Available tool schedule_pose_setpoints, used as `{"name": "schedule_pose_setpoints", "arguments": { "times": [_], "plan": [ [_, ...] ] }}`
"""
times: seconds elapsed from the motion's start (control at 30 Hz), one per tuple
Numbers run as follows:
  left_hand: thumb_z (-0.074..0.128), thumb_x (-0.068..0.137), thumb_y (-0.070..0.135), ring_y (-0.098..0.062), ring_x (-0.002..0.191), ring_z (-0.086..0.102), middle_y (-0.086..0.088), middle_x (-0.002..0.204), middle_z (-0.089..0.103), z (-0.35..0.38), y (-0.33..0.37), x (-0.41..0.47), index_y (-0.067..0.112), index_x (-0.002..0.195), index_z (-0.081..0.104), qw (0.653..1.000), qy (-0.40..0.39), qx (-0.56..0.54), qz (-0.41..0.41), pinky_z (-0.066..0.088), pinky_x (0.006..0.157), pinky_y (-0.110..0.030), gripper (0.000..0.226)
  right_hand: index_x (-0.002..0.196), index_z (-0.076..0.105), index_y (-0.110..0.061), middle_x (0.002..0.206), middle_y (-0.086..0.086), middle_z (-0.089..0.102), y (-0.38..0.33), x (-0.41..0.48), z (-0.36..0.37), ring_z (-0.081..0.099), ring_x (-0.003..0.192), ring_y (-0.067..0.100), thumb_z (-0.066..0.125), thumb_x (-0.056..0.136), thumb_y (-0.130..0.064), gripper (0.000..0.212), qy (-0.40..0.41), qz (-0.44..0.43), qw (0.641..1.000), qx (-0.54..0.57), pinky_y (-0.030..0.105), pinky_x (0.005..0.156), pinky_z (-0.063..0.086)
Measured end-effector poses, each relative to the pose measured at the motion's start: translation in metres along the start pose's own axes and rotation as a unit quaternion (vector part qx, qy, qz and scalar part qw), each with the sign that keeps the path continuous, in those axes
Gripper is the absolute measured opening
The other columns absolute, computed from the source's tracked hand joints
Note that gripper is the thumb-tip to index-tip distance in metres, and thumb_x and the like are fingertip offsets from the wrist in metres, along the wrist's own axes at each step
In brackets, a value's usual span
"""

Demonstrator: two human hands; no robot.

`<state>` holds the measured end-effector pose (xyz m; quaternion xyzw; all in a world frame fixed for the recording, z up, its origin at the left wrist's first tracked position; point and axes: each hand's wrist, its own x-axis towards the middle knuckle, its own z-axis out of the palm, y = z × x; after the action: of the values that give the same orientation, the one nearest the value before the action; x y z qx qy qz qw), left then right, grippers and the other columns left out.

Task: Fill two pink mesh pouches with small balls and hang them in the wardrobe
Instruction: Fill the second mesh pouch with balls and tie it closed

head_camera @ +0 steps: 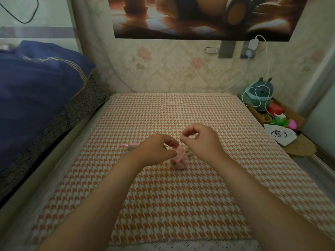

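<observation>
A pink mesh pouch [178, 157] stands on the orange-and-white houndstooth cushion [181, 196], its bottom bulging. My left hand [157, 149] pinches the pouch's top edge. My right hand [201, 140] hovers just right of it, thumb and forefinger pinched together as if on a thin drawstring I cannot make out. A second pink mesh pouch [129, 146] with a pink ribbon lies flat on the cushion, left of my left hand and partly hidden by it. Something small shows beside the pouch under my right hand; it is too blurred to identify.
A blue quilt [39, 91] is piled on the bed at the left. On the right a wooden tray [290, 109] holds a teal plush toy [260, 95] and colourful items, beside a white drawstring bag [280, 134]. A white cable [266, 69] hangs from the wall.
</observation>
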<state>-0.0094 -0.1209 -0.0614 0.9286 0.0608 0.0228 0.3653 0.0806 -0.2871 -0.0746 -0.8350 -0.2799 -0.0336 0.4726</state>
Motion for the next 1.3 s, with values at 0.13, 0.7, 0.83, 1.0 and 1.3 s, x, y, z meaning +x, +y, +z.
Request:
{"name": "schedule_pose_setpoints", "arguments": {
  "times": [0.13,0.7,0.83,1.0,1.3],
  "plan": [
    [0.066,0.089,0.019,0.01,0.06,0.057,0.017,0.083,0.065,0.0,-0.001,0.001,0.024,0.109,0.07,1.0,0.006,-0.006,-0.005,0.038,0.053,-0.012,0.021,0.085,0.074,-0.031,0.088,-0.015,0.073,-0.022,-0.005,-0.003,0.058,0.061,-0.009,0.083,0.083,-0.031,0.01,-0.06,-0.041,0.997,0.001,0.019,0.061,0.048],
    [0.067,0.09,0.016,0.006,0.073,0.064,0.013,0.097,0.073,0.012,0.008,0.007,0.023,0.112,0.074,0.999,0.017,-0.03,0.036,0.048,0.065,-0.01,0.025,0.089,0.08,-0.036,0.085,-0.01,0.076,-0.019,-0.007,-0.025,0.07,0.08,0.012,0.059,0.094,-0.047,0.023,-0.191,-0.001,0.959,-0.208,0.039,0.073,0.06],
    [0.067,0.09,0.017,0.004,0.066,0.065,0.015,0.091,0.071,0.021,0.014,0.009,0.023,0.107,0.074,0.997,0.018,-0.051,0.049,0.05,0.062,-0.013,0.02,0.073,0.077,-0.015,0.061,0.006,0.065,-0.015,-0.008,-0.037,0.051,0.052,0.015,0.062,0.093,-0.038,0.033,-0.195,0.011,0.958,-0.208,0.035,0.054,0.043],
    [0.066,0.092,0.024,-0.002,0.076,0.064,0.011,0.091,0.072,0.034,0.012,0.021,0.025,0.103,0.072,0.994,0.066,-0.073,0.052,0.052,0.07,-0.022,0.012,0.068,0.068,-0.002,0.052,0.002,0.047,-0.007,-0.009,-0.052,0.036,0.046,0.013,0.063,0.088,-0.023,0.03,-0.172,0.027,0.969,-0.174,0.031,0.049,0.032],
    [0.058,0.091,0.012,-0.013,0.084,0.06,0.008,0.096,0.065,0.068,-0.003,0.039,0.029,0.104,0.073,0.992,0.042,0.095,0.068,0.052,0.075,-0.033,0.026,0.063,0.069,-0.01,0.053,0.009,0.054,0.01,-0.007,-0.054,0.039,0.047,0.014,0.064,0.089,-0.027,0.032,-0.157,0.033,0.974,-0.158,0.033,0.05,0.036]
  ]
}}
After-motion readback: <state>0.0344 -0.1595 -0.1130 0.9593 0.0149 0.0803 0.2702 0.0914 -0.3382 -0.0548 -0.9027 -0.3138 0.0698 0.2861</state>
